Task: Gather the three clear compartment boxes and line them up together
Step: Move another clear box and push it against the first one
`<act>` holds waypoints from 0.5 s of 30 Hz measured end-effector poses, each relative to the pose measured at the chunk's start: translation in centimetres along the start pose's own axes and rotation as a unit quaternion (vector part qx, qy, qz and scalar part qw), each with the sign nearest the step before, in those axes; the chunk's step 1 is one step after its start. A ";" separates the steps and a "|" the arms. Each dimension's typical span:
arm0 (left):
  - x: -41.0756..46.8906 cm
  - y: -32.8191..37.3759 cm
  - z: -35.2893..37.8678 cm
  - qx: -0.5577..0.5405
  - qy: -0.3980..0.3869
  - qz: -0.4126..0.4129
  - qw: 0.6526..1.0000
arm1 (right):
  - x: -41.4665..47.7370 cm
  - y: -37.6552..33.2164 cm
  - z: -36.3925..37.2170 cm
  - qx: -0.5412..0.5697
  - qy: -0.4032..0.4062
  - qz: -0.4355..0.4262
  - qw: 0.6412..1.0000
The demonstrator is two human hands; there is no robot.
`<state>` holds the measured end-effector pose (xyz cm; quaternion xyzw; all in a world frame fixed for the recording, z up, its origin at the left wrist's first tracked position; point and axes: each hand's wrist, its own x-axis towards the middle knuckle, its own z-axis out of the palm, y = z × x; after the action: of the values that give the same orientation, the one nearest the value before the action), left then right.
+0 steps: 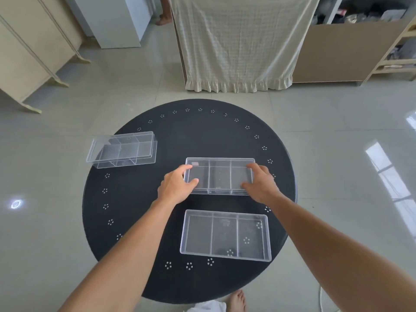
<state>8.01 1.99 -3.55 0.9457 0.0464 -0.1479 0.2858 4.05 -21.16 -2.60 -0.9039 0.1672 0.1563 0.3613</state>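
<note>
Three compartment boxes on the round surface (180,136). Middle box (219,176) sits near centre, left hand (176,186) on its left end, right hand (262,185) on its right end, fingers (253,166) over the rim. Near box (225,235) lies just in front of it, closer to the person, roughly parallel, apart from it. Far-left box (122,149) sits well apart at the left edge, behind the others, slightly rotated.
</note>
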 end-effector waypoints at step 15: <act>0.7 -12.0 -8.6 -0.032 0.015 -0.065 0.997 | 1.1 -10.1 8.6 -0.052 -0.113 -0.077 0.989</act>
<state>8.77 16.75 -3.28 0.9332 0.1171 -0.1503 0.3045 7.86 -8.38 -2.90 -0.9083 0.0465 0.2373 0.3413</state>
